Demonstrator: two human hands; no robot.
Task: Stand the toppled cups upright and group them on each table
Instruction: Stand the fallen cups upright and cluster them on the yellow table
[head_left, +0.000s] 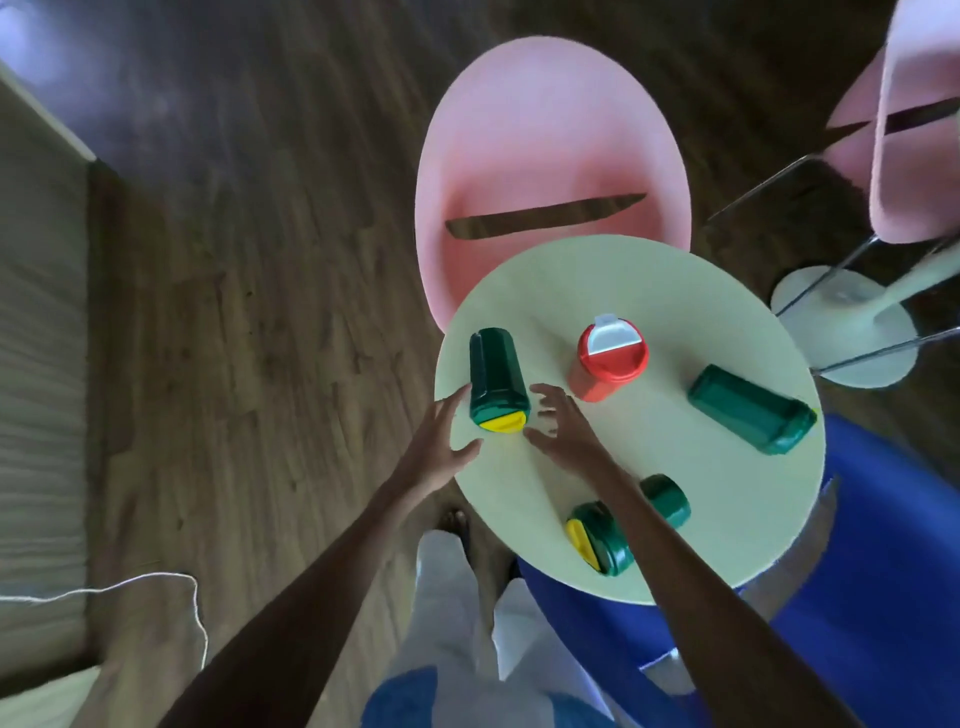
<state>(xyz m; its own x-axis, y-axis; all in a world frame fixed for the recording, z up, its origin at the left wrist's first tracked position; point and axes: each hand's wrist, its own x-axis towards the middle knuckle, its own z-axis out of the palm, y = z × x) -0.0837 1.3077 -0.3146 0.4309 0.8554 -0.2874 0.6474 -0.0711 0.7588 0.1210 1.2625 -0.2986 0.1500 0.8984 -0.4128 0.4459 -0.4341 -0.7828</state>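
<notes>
Three green cups with yellow lids lie toppled on a round pale green table (649, 291). One green cup (496, 376) lies at the left edge, lid toward me. My left hand (441, 441) is open just left of it, and my right hand (566, 428) is open just right of it; neither grips it. A second green cup (750, 408) lies on its side at the right. A third green cup (608, 535) lies near the front edge, partly hidden by my right forearm. A red cup (608, 364) with a white spout stands upright in the middle.
A pink chair (550, 156) stands behind the table and another pink chair (919, 130) at the upper right. A blue seat (883, 571) sits under the table's right side. A second table's base (841, 322) is at the right. Wooden floor lies to the left.
</notes>
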